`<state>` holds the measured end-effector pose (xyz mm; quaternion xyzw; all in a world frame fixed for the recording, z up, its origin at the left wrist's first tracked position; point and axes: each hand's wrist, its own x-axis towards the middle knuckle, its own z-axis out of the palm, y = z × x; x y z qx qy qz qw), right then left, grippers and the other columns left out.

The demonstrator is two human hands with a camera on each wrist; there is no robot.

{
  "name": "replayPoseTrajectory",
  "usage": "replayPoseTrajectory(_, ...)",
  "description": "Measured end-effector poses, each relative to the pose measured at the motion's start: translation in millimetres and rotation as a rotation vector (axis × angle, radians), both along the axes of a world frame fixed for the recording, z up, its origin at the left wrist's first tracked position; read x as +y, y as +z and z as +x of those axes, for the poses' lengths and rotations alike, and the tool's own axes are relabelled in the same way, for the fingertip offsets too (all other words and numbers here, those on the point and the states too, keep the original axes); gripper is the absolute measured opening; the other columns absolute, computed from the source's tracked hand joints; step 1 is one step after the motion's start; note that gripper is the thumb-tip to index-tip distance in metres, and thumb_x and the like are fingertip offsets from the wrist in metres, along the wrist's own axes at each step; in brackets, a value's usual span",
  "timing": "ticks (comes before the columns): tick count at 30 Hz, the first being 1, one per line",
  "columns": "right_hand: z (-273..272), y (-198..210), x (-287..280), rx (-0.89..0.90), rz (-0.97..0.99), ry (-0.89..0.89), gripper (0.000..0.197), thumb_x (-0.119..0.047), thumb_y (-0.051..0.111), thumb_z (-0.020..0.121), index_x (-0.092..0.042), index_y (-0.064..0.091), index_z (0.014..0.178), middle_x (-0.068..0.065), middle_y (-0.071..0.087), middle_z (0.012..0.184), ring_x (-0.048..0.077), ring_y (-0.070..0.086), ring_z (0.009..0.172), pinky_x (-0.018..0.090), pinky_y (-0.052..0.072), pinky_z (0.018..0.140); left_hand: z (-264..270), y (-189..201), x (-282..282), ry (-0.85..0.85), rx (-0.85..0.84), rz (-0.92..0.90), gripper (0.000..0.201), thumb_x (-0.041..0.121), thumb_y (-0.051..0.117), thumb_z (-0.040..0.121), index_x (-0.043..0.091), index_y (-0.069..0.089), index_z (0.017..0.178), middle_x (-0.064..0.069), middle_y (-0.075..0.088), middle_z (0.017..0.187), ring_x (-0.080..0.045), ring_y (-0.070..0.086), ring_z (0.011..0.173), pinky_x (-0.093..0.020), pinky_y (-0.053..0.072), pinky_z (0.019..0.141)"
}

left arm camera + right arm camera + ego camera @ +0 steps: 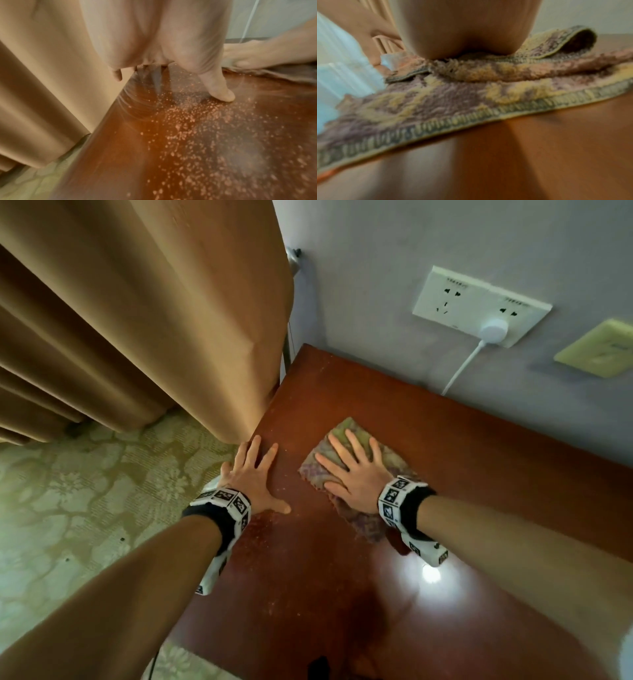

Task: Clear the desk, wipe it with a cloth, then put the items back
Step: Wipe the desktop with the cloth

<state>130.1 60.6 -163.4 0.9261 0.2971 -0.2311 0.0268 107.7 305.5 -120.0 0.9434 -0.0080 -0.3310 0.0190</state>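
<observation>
A reddish-brown wooden desk (462,446) fills the middle and right of the head view. A folded purple, yellow and green cloth (388,458) lies on it, and my right hand (349,463) presses flat on the cloth with straight, spread fingers. In the right wrist view the cloth (436,102) is bunched under my palm. My left hand (253,470) lies flat on the desk's left edge, fingers spread, holding nothing. The left wrist view shows its thumb (221,89) on the wood among pale dust specks (188,121).
A tan curtain (154,320) hangs against the desk's left edge. On the grey wall behind are a white double socket (479,306) with a white plug and cable (460,368), and a yellow plate (599,349). Patterned green carpet (85,508) lies left.
</observation>
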Motion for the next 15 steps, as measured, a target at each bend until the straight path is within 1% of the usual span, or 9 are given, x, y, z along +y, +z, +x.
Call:
replayPoseTrajectory(2, -18, 2, -14, 0.016, -0.017, -0.003, 0.063, -0.062, 0.003, 0.097, -0.037, 0.01, 0.155, 0.003, 0.001, 0.165, 0.036, 0.001, 0.15, 0.068, 0.008, 0.111, 1, 2, -2, -0.012, 0.007, 0.0, 0.133, 0.076, 0.072, 0.058, 0.033, -0.013, 0.152, -0.002, -0.022, 0.159, -0.027, -0.014, 0.148, -0.055, 0.014, 0.117)
replayPoseTrajectory(3, -20, 4, -19, 0.019, -0.023, -0.003, 0.065, -0.063, -0.001, 0.096, -0.038, 0.011, 0.155, 0.002, 0.002, 0.164, 0.035, 0.003, 0.15, 0.068, 0.009, 0.111, 2, 1, -4, -0.013, 0.009, 0.0, 0.133, 0.075, 0.072, 0.058, 0.032, -0.012, 0.153, -0.003, -0.022, 0.159, -0.027, -0.014, 0.148, -0.056, 0.013, 0.117)
replayPoseTrajectory(5, -7, 9, -21, 0.02, -0.024, -0.033, 0.068, -0.066, -0.01, 0.091, -0.042, 0.0, 0.154, -0.001, -0.009, 0.164, 0.032, -0.008, 0.15, 0.067, 0.003, 0.113, 4, 0, -4, -0.013, 0.006, -0.003, 0.133, 0.074, 0.073, 0.058, 0.032, -0.01, 0.153, -0.004, -0.022, 0.159, -0.028, -0.015, 0.147, -0.056, 0.012, 0.117)
replayPoseTrajectory(6, 5, 10, -20, 0.027, -0.024, -0.096, 0.068, -0.067, -0.011, 0.089, -0.044, -0.006, 0.153, -0.003, -0.017, 0.163, 0.03, -0.015, 0.149, 0.066, -0.002, 0.113, 3, -2, -3, -0.012, 0.004, -0.01, 0.133, 0.075, 0.073, 0.057, 0.032, -0.01, 0.153, -0.004, -0.022, 0.159, -0.027, -0.015, 0.147, -0.056, 0.012, 0.117)
replayPoseTrajectory(7, 21, 11, -18, 0.028, -0.024, -0.188, 0.066, -0.067, -0.007, 0.09, -0.045, -0.009, 0.152, -0.004, -0.021, 0.162, 0.029, -0.018, 0.148, 0.065, -0.006, 0.114, 3, -3, -2, -0.009, -0.002, -0.021, 0.133, 0.075, 0.073, 0.057, 0.032, -0.009, 0.153, -0.003, -0.022, 0.159, -0.027, -0.015, 0.147, -0.056, 0.011, 0.117)
replayPoseTrajectory(9, 56, 13, -11, 0.006, -0.017, -0.375, 0.062, -0.064, 0.005, 0.096, -0.044, -0.008, 0.153, -0.005, -0.022, 0.161, 0.028, -0.02, 0.148, 0.063, -0.009, 0.113, 1, -7, 0, 0.005, -0.018, -0.047, 0.132, 0.075, 0.073, 0.057, 0.033, -0.008, 0.153, -0.002, -0.022, 0.159, -0.026, -0.016, 0.147, -0.055, 0.01, 0.118)
replayPoseTrajectory(11, 95, 14, -3, 0.016, -0.016, -0.507, 0.06, -0.062, 0.009, 0.099, -0.042, -0.008, 0.153, -0.003, -0.023, 0.161, 0.03, -0.021, 0.147, 0.063, -0.011, 0.112, 1, -8, 1, 0.014, -0.027, -0.074, 0.133, 0.073, 0.074, 0.057, 0.033, -0.008, 0.153, -0.002, -0.023, 0.159, -0.025, -0.017, 0.147, -0.054, 0.008, 0.118)
replayPoseTrajectory(13, 131, 15, 12, 0.035, -0.01, -0.597, 0.06, -0.061, 0.009, 0.099, -0.042, -0.01, 0.153, -0.002, -0.024, 0.161, 0.032, -0.023, 0.146, 0.063, -0.012, 0.112, 1, -9, 2, 0.018, -0.037, -0.093, 0.132, 0.072, 0.075, 0.057, 0.033, -0.007, 0.153, -0.002, -0.022, 0.159, -0.025, -0.018, 0.147, -0.051, 0.006, 0.118)
replayPoseTrajectory(15, 159, 16, 30, 0.048, -0.005, -0.629, 0.06, -0.061, 0.008, 0.099, -0.042, -0.012, 0.153, -0.002, -0.025, 0.16, 0.033, -0.023, 0.146, 0.064, -0.012, 0.112, 0, -11, 2, 0.009, -0.048, -0.089, 0.132, 0.072, 0.075, 0.057, 0.033, -0.007, 0.153, -0.002, -0.022, 0.159, -0.025, -0.018, 0.147, -0.048, 0.005, 0.118)
